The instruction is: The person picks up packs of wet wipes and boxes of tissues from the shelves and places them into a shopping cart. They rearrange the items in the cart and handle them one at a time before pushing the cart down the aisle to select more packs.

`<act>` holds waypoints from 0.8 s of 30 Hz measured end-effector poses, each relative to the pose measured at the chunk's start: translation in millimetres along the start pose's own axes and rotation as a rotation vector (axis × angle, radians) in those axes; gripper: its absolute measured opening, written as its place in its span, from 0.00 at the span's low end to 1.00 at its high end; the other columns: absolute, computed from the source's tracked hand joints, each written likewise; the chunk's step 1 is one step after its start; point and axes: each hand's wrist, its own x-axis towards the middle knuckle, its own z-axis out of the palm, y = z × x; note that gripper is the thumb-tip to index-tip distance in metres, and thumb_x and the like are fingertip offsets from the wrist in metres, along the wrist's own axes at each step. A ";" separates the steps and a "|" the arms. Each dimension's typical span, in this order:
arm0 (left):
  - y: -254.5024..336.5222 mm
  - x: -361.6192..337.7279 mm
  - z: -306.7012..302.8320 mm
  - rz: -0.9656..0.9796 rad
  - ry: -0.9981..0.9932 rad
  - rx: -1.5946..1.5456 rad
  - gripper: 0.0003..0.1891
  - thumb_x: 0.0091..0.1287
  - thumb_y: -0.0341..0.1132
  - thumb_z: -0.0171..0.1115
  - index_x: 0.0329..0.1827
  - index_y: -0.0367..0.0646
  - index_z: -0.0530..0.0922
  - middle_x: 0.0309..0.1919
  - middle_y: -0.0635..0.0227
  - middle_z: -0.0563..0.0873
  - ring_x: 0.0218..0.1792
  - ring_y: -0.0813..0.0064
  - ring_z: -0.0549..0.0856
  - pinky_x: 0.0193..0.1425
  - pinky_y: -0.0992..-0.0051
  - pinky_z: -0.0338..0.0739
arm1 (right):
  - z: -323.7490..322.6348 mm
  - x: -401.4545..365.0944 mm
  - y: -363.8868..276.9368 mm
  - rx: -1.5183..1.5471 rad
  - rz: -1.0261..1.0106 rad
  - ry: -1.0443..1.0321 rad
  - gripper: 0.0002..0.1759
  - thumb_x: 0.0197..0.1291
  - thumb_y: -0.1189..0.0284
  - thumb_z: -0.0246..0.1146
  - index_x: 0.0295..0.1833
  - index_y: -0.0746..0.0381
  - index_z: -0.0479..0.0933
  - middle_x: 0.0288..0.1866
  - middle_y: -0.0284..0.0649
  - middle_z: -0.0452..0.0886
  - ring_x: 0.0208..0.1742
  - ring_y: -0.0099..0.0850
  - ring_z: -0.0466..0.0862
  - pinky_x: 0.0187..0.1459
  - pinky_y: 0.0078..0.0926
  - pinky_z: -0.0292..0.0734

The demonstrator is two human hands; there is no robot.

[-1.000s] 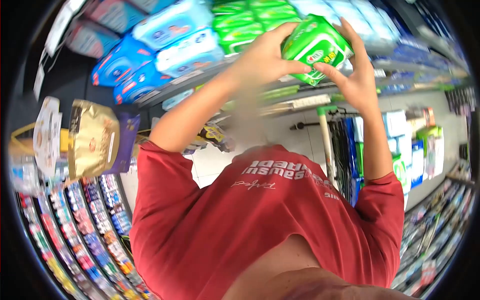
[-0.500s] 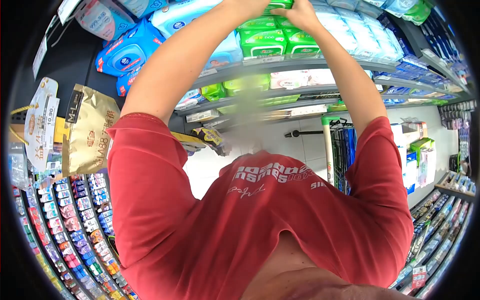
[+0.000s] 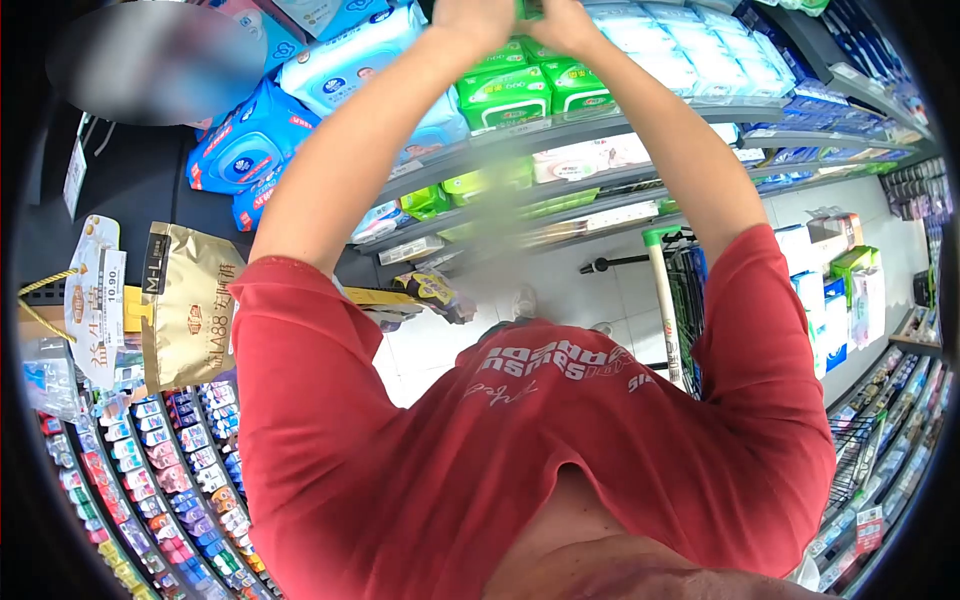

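Observation:
At the upper edge of the view, my left hand [image 3: 476, 22] and my right hand [image 3: 566, 24] reach to a shelf, with most fingers cut off by the frame. Between them shows a sliver of a green soft pack [image 3: 527, 10], and both hands close on it from either side. Right below stand stacked green packs [image 3: 504, 97] of wipes or tissues, in the front row. Large blue-and-white wipes packs [image 3: 335, 72] lie left of my left forearm. Pale blue packs [image 3: 690, 45] are lined up right of my right hand.
A dark blue wipes pack [image 3: 245, 140] sits at the shelf's left end. A gold bag [image 3: 190, 310] and price tag [image 3: 97, 300] hang at left. A trolley with a green-ended handle [image 3: 664, 300] stands by my right side. Lower shelves [image 3: 560, 195] hold more packs.
The view has shifted, so the shelf packs appear farther left and the gold bag lower. My hands sit slightly farther left in view, still at the green packs. A blurred shape has appeared top left.

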 end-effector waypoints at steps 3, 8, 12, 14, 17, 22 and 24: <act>36.5 -42.4 -17.3 0.355 0.402 -0.048 0.26 0.50 0.28 0.65 0.56 0.38 0.75 0.55 0.49 0.79 0.55 0.49 0.79 0.62 0.57 0.73 | -23.2 -42.3 12.0 0.102 -0.133 0.079 0.30 0.52 0.67 0.70 0.61 0.63 0.74 0.56 0.52 0.80 0.58 0.46 0.80 0.60 0.37 0.74; 106.6 -81.8 -7.2 0.553 0.364 -0.440 0.22 0.54 0.29 0.64 0.54 0.37 0.77 0.59 0.50 0.76 0.60 0.50 0.76 0.68 0.51 0.66 | -97.3 -145.9 39.6 0.044 -0.193 0.148 0.17 0.56 0.68 0.66 0.50 0.64 0.82 0.49 0.50 0.84 0.52 0.47 0.82 0.57 0.38 0.75; 167.8 -91.8 10.5 0.684 0.248 -0.501 0.21 0.56 0.30 0.64 0.55 0.39 0.77 0.62 0.51 0.75 0.62 0.51 0.75 0.70 0.51 0.64 | -168.9 -238.6 74.4 0.053 0.117 0.109 0.13 0.60 0.67 0.67 0.45 0.64 0.83 0.44 0.41 0.87 0.47 0.36 0.85 0.53 0.32 0.77; 201.7 -93.8 17.3 0.762 0.161 -0.546 0.21 0.57 0.30 0.64 0.55 0.41 0.77 0.63 0.52 0.74 0.62 0.52 0.74 0.71 0.50 0.63 | -197.5 -282.8 101.9 0.032 0.195 0.108 0.13 0.61 0.66 0.66 0.45 0.64 0.83 0.44 0.41 0.87 0.46 0.34 0.86 0.51 0.31 0.78; 254.7 -99.4 21.4 0.870 0.049 -0.612 0.20 0.58 0.31 0.65 0.55 0.41 0.78 0.63 0.53 0.74 0.63 0.52 0.74 0.71 0.52 0.63 | -242.5 -338.4 112.4 -0.021 0.337 0.191 0.13 0.62 0.66 0.65 0.46 0.63 0.83 0.40 0.40 0.87 0.42 0.31 0.86 0.49 0.29 0.80; 346.7 -105.8 18.8 1.041 0.019 -0.736 0.19 0.58 0.32 0.66 0.53 0.40 0.78 0.61 0.53 0.76 0.60 0.50 0.76 0.67 0.55 0.66 | -296.6 -409.9 134.6 -0.104 0.482 0.417 0.14 0.60 0.63 0.65 0.45 0.61 0.84 0.41 0.43 0.87 0.43 0.37 0.87 0.48 0.31 0.80; 385.0 -106.4 23.1 1.126 0.030 -0.819 0.20 0.57 0.32 0.67 0.53 0.40 0.78 0.61 0.53 0.76 0.60 0.51 0.76 0.66 0.57 0.68 | -316.5 -434.7 136.9 -0.186 0.570 0.383 0.18 0.59 0.60 0.66 0.47 0.62 0.83 0.43 0.46 0.86 0.44 0.39 0.87 0.49 0.31 0.80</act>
